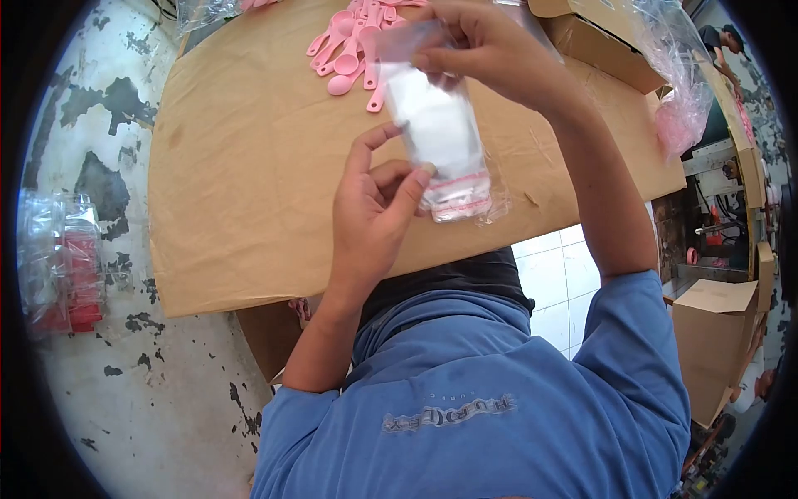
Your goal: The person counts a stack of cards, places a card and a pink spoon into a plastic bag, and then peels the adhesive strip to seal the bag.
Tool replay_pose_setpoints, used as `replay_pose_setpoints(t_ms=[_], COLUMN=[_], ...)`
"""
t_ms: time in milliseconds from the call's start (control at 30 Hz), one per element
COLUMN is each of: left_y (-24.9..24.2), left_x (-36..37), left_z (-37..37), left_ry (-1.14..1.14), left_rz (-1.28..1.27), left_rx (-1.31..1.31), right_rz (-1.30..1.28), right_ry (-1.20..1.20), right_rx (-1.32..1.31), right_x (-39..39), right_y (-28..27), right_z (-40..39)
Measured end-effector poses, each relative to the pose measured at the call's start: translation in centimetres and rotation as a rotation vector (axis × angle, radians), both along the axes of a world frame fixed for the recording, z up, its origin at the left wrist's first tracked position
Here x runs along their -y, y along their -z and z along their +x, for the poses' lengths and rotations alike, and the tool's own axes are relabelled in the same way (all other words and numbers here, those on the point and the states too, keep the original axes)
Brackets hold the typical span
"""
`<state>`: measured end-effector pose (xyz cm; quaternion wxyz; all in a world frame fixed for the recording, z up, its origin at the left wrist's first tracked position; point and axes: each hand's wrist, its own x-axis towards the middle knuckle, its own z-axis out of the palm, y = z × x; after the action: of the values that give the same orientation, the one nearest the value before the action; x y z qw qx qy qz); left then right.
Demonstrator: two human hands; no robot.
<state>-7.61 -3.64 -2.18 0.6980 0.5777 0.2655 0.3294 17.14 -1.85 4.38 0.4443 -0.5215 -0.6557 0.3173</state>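
A stack of clear plastic bags [436,125] with pink-lined adhesive flaps is held up over the table. My left hand [376,187] is closed on its lower end, thumb on top near the flaps. At the upper end, my right hand [478,46] pinches the plastic between thumb and fingers. The bags tilt slightly, flap end toward my body. Behind them lies a pile of pink plastic measuring spoons [347,62], partly hidden by the bags and my right hand.
Brown paper covers the table [249,191]. An open cardboard box [594,46] and crumpled clear plastic [682,75] are at the back right. Another carton [711,333] stands at the right. Plastic-wrapped red packs [79,274] are at the left. A person [723,50] is at the far right.
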Motion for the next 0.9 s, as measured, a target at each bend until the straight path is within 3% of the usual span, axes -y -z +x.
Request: replay_pose_setpoints(t_ms=[33, 167, 367, 433, 533, 633, 833, 900], left_y=[0.2, 0.7, 1.6, 1.5, 1.8, 2.0, 2.4, 2.1], left_x=[0.2, 0.8, -0.2, 0.2, 0.4, 0.3, 0.2, -0.4], left_z=[0.0, -0.4, 0.3, 0.7, 0.7, 0.4, -0.4, -0.2], left_ry=[0.012, -0.154, -0.164, -0.103, -0.051, -0.033, 0.037, 0.038], left_rz=[-0.022, 0.786, 0.949, 0.872, 0.827, 0.809, 0.84, 0.872], left_rx=[-0.019, -0.48, -0.484, -0.503, -0.497, -0.471, -0.485, -0.479], right_rz=[-0.057, -0.101, -0.114, -0.116, 0.291, -0.085, 0.012, 0.022], right_ry=[-0.001, 0.131, 0.235, 0.217, 0.484, 0.423, 0.395, 0.385], right_rx=[-0.02, 0.13, 0.211, 0.235, 0.739, 0.535, 0.612, 0.526], right_x=[0.2, 1.1, 0.9, 1.3, 2.6, 6.9, 11.8, 11.9], right_y=[0.9, 4.3, 6.9, 6.6, 7.2, 4.5, 8.3, 7.9], right_z=[0.5, 1.1, 1.7, 1.9, 2.1, 1.1, -3.5, -4.3])
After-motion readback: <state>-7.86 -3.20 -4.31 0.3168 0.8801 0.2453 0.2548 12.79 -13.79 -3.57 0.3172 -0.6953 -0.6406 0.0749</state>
